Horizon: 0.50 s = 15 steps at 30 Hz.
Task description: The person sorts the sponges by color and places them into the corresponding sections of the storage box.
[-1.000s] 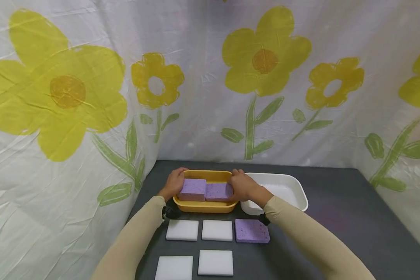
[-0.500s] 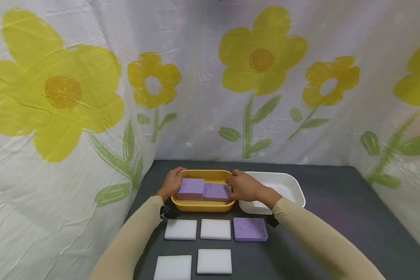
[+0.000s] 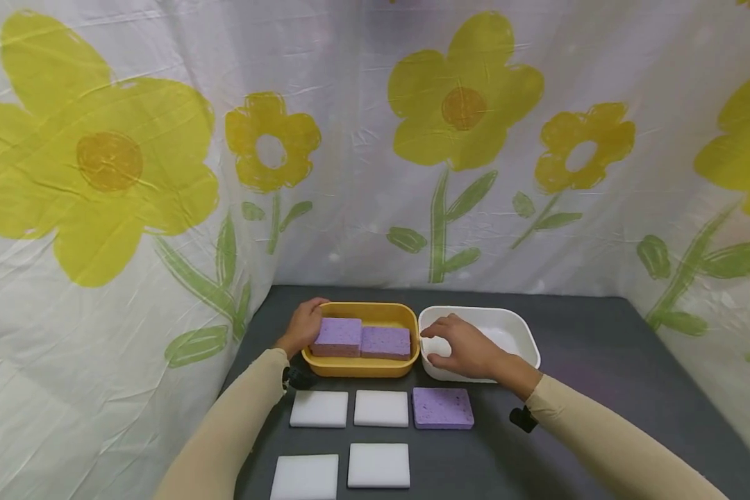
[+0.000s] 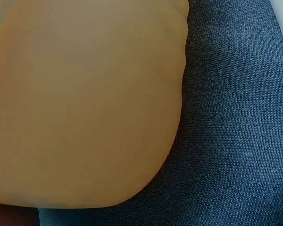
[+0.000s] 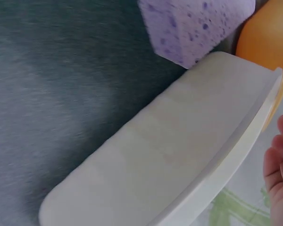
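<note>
My left hand (image 3: pixel 303 326) holds the left end of a yellow tray (image 3: pixel 357 371), its fingers over the rim and the thumb hidden. In the left wrist view, the tray's outer wall (image 4: pixel 85 103) fills most of the picture. Inside the tray two purple sponge blocks lie side by side: a taller left one (image 3: pixel 337 336), close to that hand, and a lower right one (image 3: pixel 385 342). My right hand (image 3: pixel 469 348) hovers over a white tray (image 3: pixel 521 330) with thumb and fingers spread apart, holding nothing. Its fingers show at the right wrist view's edge.
In front of the trays lie white sponge pads: a left one (image 3: pixel 319 409), a middle one (image 3: pixel 380 408), and two nearer ones (image 3: pixel 305 478) (image 3: pixel 378 465). A purple sponge (image 3: pixel 442 408) ends the far row. A flowered curtain (image 3: pixel 350 229) borders the dark table (image 3: pixel 587 347).
My right hand has let go of the lower purple sponge and moved right, out of the yellow tray to above the white one. The left hand stays at the yellow tray's end.
</note>
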### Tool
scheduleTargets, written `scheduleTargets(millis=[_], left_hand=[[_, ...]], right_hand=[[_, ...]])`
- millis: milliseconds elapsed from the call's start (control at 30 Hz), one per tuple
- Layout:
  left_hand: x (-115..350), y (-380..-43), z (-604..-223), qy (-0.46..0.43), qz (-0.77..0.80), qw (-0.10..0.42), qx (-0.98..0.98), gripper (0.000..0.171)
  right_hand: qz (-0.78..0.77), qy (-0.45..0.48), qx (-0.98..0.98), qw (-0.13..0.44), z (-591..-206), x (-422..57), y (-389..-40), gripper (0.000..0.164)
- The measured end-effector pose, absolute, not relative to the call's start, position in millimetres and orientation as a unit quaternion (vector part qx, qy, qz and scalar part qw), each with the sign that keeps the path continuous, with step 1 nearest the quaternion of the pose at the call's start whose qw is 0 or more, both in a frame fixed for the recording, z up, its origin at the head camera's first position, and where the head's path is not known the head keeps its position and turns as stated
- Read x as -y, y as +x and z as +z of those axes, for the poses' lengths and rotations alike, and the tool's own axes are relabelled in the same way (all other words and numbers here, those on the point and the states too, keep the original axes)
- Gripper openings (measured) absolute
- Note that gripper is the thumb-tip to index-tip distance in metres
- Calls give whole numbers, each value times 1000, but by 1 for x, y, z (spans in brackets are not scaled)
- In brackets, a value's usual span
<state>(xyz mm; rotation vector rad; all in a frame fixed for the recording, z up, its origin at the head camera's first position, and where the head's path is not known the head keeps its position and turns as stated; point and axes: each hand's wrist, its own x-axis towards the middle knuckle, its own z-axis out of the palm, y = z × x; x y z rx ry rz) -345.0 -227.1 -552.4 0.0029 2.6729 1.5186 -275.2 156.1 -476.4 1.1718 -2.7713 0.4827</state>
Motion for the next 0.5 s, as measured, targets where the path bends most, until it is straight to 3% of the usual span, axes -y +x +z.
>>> scheduleTargets(millis=[500], left_hand=[[229,-349,-558,4,491,36,-871,45]], right_hand=[[147,387,910,39,-464,-197,-227,35]])
